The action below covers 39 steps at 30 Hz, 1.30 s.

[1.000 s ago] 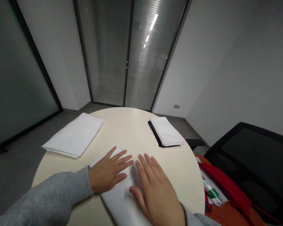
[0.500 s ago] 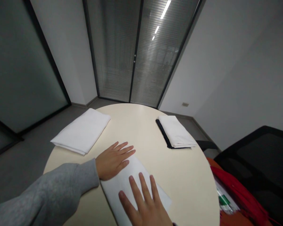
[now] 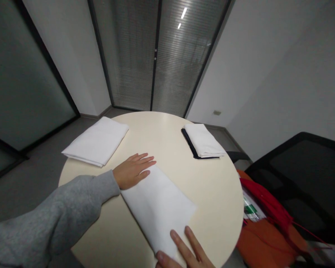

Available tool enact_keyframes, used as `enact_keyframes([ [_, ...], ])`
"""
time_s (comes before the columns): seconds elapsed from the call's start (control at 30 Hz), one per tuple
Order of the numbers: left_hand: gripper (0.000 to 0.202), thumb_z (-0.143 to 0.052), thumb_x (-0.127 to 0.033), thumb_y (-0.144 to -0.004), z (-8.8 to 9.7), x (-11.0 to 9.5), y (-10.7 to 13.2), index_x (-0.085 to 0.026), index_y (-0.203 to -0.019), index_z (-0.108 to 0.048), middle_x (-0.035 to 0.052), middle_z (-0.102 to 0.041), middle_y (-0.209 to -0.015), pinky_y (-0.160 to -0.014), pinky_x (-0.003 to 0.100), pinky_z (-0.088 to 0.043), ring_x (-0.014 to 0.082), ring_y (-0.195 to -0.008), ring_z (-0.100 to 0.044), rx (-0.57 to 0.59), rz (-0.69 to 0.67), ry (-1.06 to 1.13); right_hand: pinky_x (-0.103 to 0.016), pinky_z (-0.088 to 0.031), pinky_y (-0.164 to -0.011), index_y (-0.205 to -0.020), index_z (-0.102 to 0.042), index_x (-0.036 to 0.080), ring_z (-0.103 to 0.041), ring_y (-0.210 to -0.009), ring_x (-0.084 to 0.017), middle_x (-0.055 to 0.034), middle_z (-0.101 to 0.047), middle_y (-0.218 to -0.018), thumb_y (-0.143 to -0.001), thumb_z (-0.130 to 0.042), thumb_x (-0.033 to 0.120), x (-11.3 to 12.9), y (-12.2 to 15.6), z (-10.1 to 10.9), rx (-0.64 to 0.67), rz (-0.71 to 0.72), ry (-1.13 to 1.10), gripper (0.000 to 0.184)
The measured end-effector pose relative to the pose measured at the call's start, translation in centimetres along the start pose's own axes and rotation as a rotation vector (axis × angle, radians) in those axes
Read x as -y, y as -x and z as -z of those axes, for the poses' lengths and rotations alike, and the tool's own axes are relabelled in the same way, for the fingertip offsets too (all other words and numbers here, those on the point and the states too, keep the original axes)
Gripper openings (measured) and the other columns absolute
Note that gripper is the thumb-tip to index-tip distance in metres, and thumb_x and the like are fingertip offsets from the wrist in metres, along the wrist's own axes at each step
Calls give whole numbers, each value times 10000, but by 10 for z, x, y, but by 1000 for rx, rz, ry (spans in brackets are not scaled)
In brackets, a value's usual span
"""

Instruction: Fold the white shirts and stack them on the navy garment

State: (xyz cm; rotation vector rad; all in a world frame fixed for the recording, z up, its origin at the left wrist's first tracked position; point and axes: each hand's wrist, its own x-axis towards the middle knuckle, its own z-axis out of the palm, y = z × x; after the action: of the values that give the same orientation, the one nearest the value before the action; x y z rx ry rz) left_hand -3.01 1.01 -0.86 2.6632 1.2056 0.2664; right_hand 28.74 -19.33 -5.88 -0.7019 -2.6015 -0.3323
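Observation:
A folded white cloth (image 3: 159,204) lies flat on the round cream table (image 3: 214,193) in front of me, with a thin dark edge along its left side. My left hand (image 3: 134,170) rests palm down across the cloth's far end, fingers stretched out to the right. At the near end my right hand (image 3: 184,253) has its fingers spread on or just above the cloth's near right corner. Part of that hand is cut off by the bottom of the view. Neither hand grips anything.
Another folded white cloth (image 3: 99,141) lies at the table's far left. A smaller white cloth (image 3: 203,140) sits on a black folded cloth (image 3: 190,144) at the far right. An orange chair (image 3: 268,238) with a red bag (image 3: 265,201) stands to the right.
My right hand has slid toward me, from the middle of the cloth to its near end. My left hand stays on the far end. The camera view has tilted slightly down.

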Motion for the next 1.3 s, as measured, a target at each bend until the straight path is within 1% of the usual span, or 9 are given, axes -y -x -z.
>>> enact_keyframes([
  [0.1,520,-353,-487,-1094,-2,3,1,-278,-1546,-503,44,-457,-1636,-1264,520,-270,271,-1552,-325,-29,5,35,-459,-420,-1231,-1326,-641,329,-671,-1270,-216,40,-780,-1220,-1014,-623,314,-12,-10,18,-9,-25,-46,313],
  [0.17,516,-372,-481,-1088,-2,3,2,-246,-1517,-537,63,-487,-1616,-1254,508,-296,272,-1535,-357,-52,11,63,-507,-430,-1215,-1285,-652,302,-623,-1334,-257,-11,-752,-1289,-1005,-623,340,-17,-23,26,-12,-64,-71,284],
  [0.27,489,-401,-448,-1076,0,3,3,-222,-1471,-577,76,-525,-1586,-1237,492,-331,269,-1504,-406,-88,24,99,-609,-435,-1170,-1345,-614,243,-513,-1423,-374,-122,-642,-1445,-922,-690,534,-9,-48,25,-23,-186,-79,519],
  [0.33,476,-414,-447,-1069,1,3,4,-229,-1454,-588,75,-546,-1568,-1234,488,-336,267,-1494,-419,-97,28,111,-637,-418,-1165,-1366,-598,193,-502,-1410,-411,-165,-605,-1474,-876,-716,524,3,-61,19,-35,-316,-71,603],
  [0.43,482,-417,-458,-1066,2,3,4,-230,-1457,-583,77,-552,-1563,-1234,492,-334,270,-1492,-419,-90,31,112,-643,-372,-1194,-1330,-616,196,-518,-1385,-402,-122,-657,-1411,-841,-679,293,16,-71,11,-64,-405,-72,503],
  [0.67,491,-428,-456,-1065,-2,6,4,-216,-1467,-576,85,-544,-1569,-1237,499,-332,277,-1496,-402,-99,30,114,-616,-442,-1159,-1522,-416,102,-472,-1451,-362,-133,-603,-1485,-708,-503,78,5,-61,21,53,-405,-151,819],
  [0.83,491,-429,-445,-1067,-1,5,4,-200,-1466,-575,91,-545,-1567,-1240,499,-329,280,-1494,-404,-94,23,108,-558,-474,-1147,-1543,-399,124,-538,-1402,-323,-107,-637,-1453,-727,-492,69,6,-63,21,27,-428,-137,823],
  [1.03,490,-427,-436,-1070,-1,4,4,-204,-1480,-563,86,-546,-1566,-1228,497,-344,284,-1491,-404,-89,28,103,-596,-497,-1107,-1409,-592,223,-641,-1269,-353,-93,-697,-1373,-906,-645,252,14,-69,8,-88,-449,8,507],
  [1.3,479,-424,-446,-1070,-3,5,5,-240,-1478,-566,54,-550,-1566,-1233,474,-346,268,-1486,-410,-114,16,77,-486,-606,-1023,-1422,-604,156,-633,-1313,-321,-86,-656,-1436,-852,-526,69,14,-59,2,-81,-326,122,582],
])
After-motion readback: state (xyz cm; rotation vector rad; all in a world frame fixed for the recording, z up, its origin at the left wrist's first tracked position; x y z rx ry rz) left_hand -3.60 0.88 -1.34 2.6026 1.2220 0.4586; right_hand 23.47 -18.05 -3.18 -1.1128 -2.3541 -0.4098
